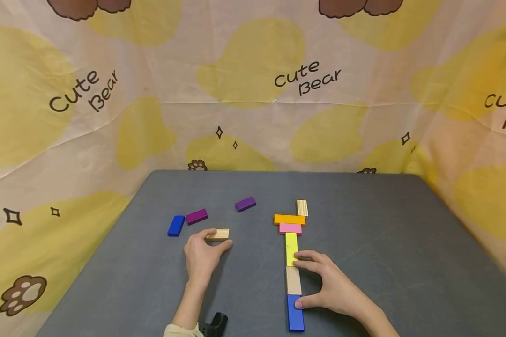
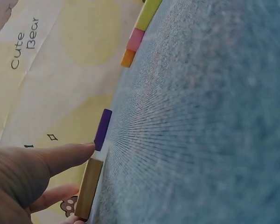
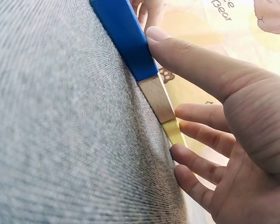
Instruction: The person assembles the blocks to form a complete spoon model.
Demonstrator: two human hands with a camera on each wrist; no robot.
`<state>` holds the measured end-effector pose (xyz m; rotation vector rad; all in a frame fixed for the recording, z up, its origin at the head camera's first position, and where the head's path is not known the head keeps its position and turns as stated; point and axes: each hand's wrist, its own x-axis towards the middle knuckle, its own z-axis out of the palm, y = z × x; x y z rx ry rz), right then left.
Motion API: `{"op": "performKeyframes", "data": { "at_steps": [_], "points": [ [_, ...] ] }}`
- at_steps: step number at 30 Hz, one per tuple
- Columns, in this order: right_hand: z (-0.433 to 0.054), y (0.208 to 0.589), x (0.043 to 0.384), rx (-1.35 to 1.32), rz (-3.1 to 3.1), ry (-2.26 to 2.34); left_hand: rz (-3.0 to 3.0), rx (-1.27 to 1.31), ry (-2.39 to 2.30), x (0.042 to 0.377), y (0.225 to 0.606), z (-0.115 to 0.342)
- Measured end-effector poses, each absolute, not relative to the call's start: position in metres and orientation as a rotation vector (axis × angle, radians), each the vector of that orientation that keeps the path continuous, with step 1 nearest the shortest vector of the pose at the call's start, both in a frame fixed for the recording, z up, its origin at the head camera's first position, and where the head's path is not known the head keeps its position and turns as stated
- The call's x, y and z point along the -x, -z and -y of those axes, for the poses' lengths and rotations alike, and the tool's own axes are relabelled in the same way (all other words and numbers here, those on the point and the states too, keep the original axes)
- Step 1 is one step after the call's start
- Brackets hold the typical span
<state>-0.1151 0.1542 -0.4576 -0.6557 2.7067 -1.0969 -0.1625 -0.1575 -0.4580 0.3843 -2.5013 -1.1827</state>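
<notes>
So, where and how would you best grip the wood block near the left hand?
Probably by the short ends of the wood block, from above and the near side. It lies flat, lengthwise left to right; the left hand is on that side, fingers at its left end, thumb by its right.

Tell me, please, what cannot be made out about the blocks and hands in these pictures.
Head view: one end of the pale block at the left hand, covered by that hand.
Left wrist view: the yellow block's full length, cut off by the top edge.
Right wrist view: the row's blue block, cut off by the top edge; the yellow block's far end, covered by the right hand.
</notes>
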Motion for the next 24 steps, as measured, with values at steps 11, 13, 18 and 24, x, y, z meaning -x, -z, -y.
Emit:
{"op": "performKeyframes", "data": {
  "at_steps": [11,13,18,24],
  "points": [
    [-0.154,0.457,0.116,0.638,-2.701,1.079,2.478,-0.427,1.132,0.168,0.459,0.158],
    [-0.154,0.457,0.116,0.64,-2.704,1.08,2.484,-0.425,1.127,0.168,0.459,0.158],
    [-0.154,0.457,0.116,0.64,-2.699,1.083,2.489,-0.441,1.109,0.172,0.459,0.156],
    [-0.154,0.458,0.115,0.657,-2.706,1.089,2.485,-0.462,1.119,0.175,0.459,0.155]
  ]
}}
